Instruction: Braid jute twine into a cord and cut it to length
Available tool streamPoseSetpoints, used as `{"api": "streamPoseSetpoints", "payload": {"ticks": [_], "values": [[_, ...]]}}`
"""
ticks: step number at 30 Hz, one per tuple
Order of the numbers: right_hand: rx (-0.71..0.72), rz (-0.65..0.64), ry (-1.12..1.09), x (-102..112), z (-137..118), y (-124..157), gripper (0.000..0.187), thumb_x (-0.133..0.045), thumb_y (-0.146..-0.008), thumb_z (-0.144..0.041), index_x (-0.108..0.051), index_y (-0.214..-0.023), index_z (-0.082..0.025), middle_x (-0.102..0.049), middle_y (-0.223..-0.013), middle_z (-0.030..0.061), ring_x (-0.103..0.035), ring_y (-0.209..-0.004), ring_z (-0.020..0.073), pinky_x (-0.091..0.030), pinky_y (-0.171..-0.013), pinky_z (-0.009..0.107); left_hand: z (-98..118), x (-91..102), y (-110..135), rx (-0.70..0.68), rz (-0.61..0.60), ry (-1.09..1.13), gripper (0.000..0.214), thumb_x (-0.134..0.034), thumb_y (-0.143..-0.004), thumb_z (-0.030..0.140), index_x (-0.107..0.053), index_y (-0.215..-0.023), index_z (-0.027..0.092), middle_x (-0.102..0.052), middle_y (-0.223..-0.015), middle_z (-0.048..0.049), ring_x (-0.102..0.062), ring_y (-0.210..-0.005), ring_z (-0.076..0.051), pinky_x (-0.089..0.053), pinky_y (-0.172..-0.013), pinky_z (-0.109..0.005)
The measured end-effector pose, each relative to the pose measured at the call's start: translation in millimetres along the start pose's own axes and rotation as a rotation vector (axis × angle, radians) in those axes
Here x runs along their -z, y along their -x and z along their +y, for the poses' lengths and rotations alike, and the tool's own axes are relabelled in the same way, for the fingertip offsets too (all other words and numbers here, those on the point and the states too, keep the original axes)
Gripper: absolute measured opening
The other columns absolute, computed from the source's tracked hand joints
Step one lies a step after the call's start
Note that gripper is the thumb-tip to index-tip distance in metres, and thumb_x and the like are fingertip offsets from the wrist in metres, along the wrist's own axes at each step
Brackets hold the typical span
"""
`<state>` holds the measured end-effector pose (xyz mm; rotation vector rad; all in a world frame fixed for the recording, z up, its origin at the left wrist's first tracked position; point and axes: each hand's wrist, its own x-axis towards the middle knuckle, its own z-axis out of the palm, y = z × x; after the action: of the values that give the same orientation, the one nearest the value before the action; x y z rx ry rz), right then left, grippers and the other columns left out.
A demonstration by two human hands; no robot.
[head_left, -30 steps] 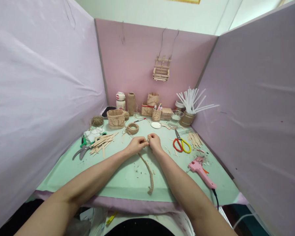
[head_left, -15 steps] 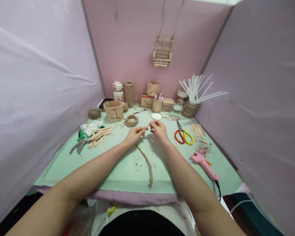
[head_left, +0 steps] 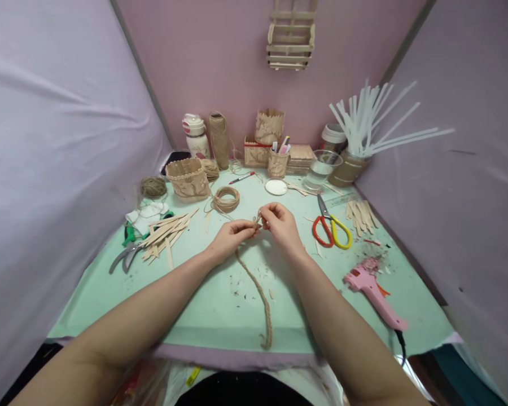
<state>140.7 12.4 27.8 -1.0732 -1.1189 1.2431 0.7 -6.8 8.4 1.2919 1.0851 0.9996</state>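
Note:
A braided jute cord (head_left: 258, 293) runs from my hands down the green mat (head_left: 220, 304) to its near edge. My left hand (head_left: 230, 238) pinches the cord's upper end, fingers closed. My right hand (head_left: 280, 223) is closed too, pinching the loose strands just right of the left one. Both hands meet above the middle of the mat.
Wooden sticks (head_left: 167, 234) and pliers (head_left: 129, 254) lie at the left. A twine coil (head_left: 226, 199) and a woven basket (head_left: 189, 178) sit behind my hands. Scissors (head_left: 331, 228) and a pink glue gun (head_left: 375, 287) lie at the right. White straws (head_left: 372, 121) stand in a cup.
The camera has tilted down and come closer. My hands have stayed together on the cord's end, with the fingers shifting slightly on the strands.

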Motion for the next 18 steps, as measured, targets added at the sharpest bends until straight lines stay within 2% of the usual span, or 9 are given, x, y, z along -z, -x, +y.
{"api": "streamPoseSetpoints", "payload": {"ticks": [3, 6, 9, 13, 18], "values": [[0.002, 0.016, 0.031, -2.0, -7.2, 4.3, 0.017, -0.059, -0.072, -0.034, -0.054, -0.072, -0.018, -0.053, -0.062, -0.0036, -0.046, -0.056, 0.0095, -0.038, -0.058, 0.024, -0.3, 3.2, -0.8, 0.063, -0.033, 0.059, 0.031, -0.059, -0.076, 0.038, -0.067, -0.092, 0.012, -0.066, -0.081, -0.0061, -0.056, -0.069, -0.012, -0.043, -0.065, -0.024], [-0.036, 0.027, 0.056, -4.9, -8.7, 5.4, 0.016, -0.059, -0.073, -0.033, -0.054, -0.071, -0.018, -0.055, -0.066, -0.0023, -0.047, -0.06, 0.0103, -0.038, -0.06, 0.024, 2.1, 6.1, -1.2, 0.072, -0.002, -0.012, 0.03, -0.058, -0.077, 0.04, -0.066, -0.081, 0.012, -0.062, -0.071, -0.0032, -0.05, -0.061, -0.01, -0.039, -0.057, -0.022], [-0.14, 0.019, 0.013, -8.9, -1.8, 4.0, 0.015, -0.058, -0.075, -0.033, -0.054, -0.072, -0.018, -0.055, -0.067, -0.002, -0.047, -0.06, 0.0106, -0.037, -0.06, 0.024, 6.6, 10.2, -3.0, 0.088, 0.045, -0.117, 0.024, -0.059, -0.077, 0.036, -0.066, -0.073, 0.013, -0.06, -0.067, -0.001, -0.051, -0.064, -0.01, -0.04, -0.062, -0.022], [-0.261, 0.091, -0.065, -13.6, 13.7, 4.0, 0.017, -0.058, -0.077, -0.036, -0.054, -0.075, -0.019, -0.049, -0.062, -0.0043, -0.043, -0.057, 0.0096, -0.035, -0.056, 0.023, 7.3, 18.0, -7.5, 0.154, 0.097, -0.127, 0.025, -0.059, -0.076, 0.035, -0.068, -0.085, 0.014, -0.064, -0.071, -0.002, -0.054, -0.066, -0.012, -0.042, -0.065, -0.023], [-0.318, 0.07, -0.149, -15.7, 23.2, 7.3, 0.018, -0.058, -0.079, -0.036, -0.053, -0.077, -0.02, -0.046, -0.06, -0.0046, -0.042, -0.058, 0.0097, -0.035, -0.057, 0.023, 5.1, 23.8, -8.6, 0.117, 0.074, -0.148, 0.026, -0.058, -0.078, 0.035, -0.07, -0.088, 0.015, -0.068, -0.084, -0.0054, -0.058, -0.075, -0.015, -0.044, -0.07, -0.024]]}}
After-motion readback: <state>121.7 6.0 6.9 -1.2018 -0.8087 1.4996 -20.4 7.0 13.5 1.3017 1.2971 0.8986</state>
